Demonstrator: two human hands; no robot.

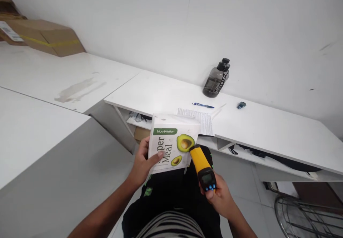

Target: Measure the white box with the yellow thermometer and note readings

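In my left hand (146, 161) is a white NutriMotion meal box (167, 161) printed with avocado halves. The thumb lies across the front, and the fingers wrap round the left side. My right hand (218, 195) is closed round a yellow and black handheld scanner (202, 164) with a small dark screen and blue buttons. Its black front end is at the box's right side; whether it touches cannot be told. Just behind the box, a printed sheet (200, 120) lies on the white desk (268, 127), partly covered by it.
On the desk are a blue pen (203, 105), a dark grey bottle (216, 79) and a small dark teal object (241, 105). Cardboard boxes (53, 38) stand on the left-hand table (40, 70). Dark items lie on the shelf below the desk. A metal wire rack (308, 214) is at lower right.
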